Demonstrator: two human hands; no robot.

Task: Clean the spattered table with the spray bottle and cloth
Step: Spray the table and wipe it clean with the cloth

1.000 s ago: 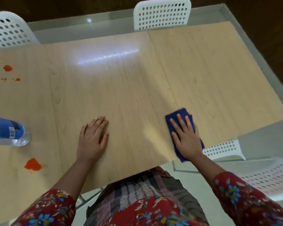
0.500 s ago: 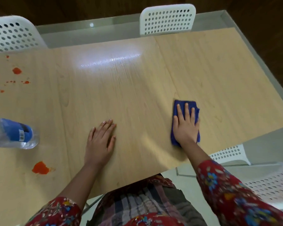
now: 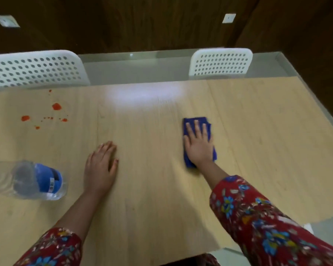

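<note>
Right grip [image 3: 199, 148] lies flat on the cloth [image 3: 195, 120], fingers straight and slightly spread, pressing it to the desk [image 3: 152, 189] without clasping it. The cloth is blue and folded. It shows beyond the fingertips and beside the wrist, right of the desk's middle.

Left grip [image 3: 101, 167] rests palm down on the wood left of centre, fingers straight and close together, released and holding nothing. Just to its left the bottle [image 3: 27, 180] lies on its side, clear plastic with a blue label, its far end cut off by the left edge of the view. I cannot tell whether it has a spray head.

Beyond the bottle, at the far left of the desk, sit the orange-red spatters [image 3: 56, 106]: one larger blot, a smaller one and a scatter of dots, all well apart from the cloth.

Both forearms wear red flowered sleeves [image 3: 258, 217]. Two white perforated chairs stand at the far edge, one at the left [image 3: 37, 69] and one right of centre [image 3: 220, 62]. A pale glare lies on the wood between them.
</note>
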